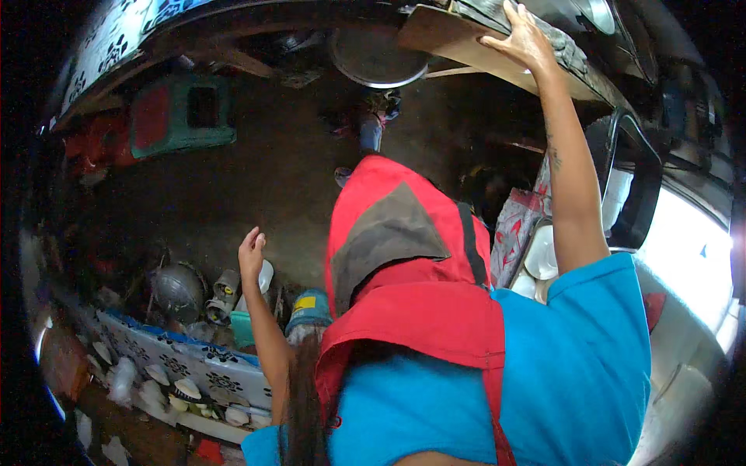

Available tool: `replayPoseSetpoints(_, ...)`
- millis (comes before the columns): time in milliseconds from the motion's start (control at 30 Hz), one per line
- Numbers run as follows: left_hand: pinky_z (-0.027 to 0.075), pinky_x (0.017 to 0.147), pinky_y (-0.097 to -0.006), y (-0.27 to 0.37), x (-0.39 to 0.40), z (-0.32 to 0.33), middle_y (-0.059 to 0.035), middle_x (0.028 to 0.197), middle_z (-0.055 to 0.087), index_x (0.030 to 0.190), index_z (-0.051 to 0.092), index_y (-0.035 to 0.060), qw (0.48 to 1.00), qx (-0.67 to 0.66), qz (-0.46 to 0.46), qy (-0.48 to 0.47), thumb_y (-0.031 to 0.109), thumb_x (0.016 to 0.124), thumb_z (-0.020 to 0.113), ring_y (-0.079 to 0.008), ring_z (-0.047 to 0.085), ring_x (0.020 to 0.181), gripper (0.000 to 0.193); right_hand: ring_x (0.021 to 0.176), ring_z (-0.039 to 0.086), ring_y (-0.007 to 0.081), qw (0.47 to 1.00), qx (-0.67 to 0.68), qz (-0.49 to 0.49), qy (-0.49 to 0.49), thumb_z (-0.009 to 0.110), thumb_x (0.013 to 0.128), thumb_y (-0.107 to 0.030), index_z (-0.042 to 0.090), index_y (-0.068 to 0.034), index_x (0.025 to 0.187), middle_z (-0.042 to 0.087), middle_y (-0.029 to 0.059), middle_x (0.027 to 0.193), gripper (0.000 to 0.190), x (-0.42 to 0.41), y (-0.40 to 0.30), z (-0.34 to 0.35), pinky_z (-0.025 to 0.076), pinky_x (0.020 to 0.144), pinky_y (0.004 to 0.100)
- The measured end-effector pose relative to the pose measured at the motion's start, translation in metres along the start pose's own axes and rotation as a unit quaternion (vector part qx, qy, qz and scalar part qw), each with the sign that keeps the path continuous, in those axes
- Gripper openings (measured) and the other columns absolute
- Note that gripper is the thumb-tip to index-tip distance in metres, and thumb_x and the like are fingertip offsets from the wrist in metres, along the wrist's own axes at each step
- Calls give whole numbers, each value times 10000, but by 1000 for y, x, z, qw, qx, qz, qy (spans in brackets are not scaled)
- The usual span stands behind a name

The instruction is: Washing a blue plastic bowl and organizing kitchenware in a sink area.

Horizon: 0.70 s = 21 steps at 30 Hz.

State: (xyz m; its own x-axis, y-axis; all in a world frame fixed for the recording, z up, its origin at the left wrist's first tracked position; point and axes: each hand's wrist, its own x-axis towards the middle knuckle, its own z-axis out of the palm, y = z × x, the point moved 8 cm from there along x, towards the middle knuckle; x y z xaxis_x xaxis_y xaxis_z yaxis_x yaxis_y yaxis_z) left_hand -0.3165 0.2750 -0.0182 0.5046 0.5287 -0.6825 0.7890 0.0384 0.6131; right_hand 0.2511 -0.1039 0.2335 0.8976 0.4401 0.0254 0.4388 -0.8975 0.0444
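My right hand (pixel 521 43) reaches far up at the right, fingers spread. It lies against the edge of a pale wooden board (pixel 460 43), next to a grey crumpled cloth (pixel 562 49) on top. Whether the fingertips press on anything past the edge is hard to see. My left hand (pixel 252 256) hangs low at my other side, loosely curled, with nothing visible in it. Below it lie a white rounded thing (pixel 266 276) and a green plastic container (pixel 242 327). A red apron (pixel 408 326) with a grey-brown patch (pixel 387 239) covers my front.
A round pan or tray (pixel 379 61) is ahead, near the board. At the left stand a green plastic crate-like box (pixel 183 113) and a dark metal pot (pixel 178 291). A blue-lidded tub (pixel 309 309) is beside me. White dishes (pixel 542 253) sit at the right.
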Motion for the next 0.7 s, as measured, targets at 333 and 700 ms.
replayPoseSetpoints(333, 417, 697, -353, -142, -119, 45, -52, 799, 583, 898, 613, 36, 947, 289, -45, -131, 229, 831, 524, -190, 546, 737, 223, 1292, 267, 347, 1000, -22, 0, 2, 676, 617, -534, 214, -135, 1392, 235, 209, 1413, 986, -1, 6, 17, 265, 1009, 519)
replayPoseSetpoints(700, 277, 980, -537, 106, -8, 98, -140, 1175, 549, 1100, 573, 85, 950, 299, 93, 19, 464, 732, 603, -347, 503, 1084, 529, 951, 506, 266, 871, 474, -107, -71, 593, 789, -411, 502, -26, 1135, 518, 185, 1092, 526, -46, 52, -23, 418, 793, 370)
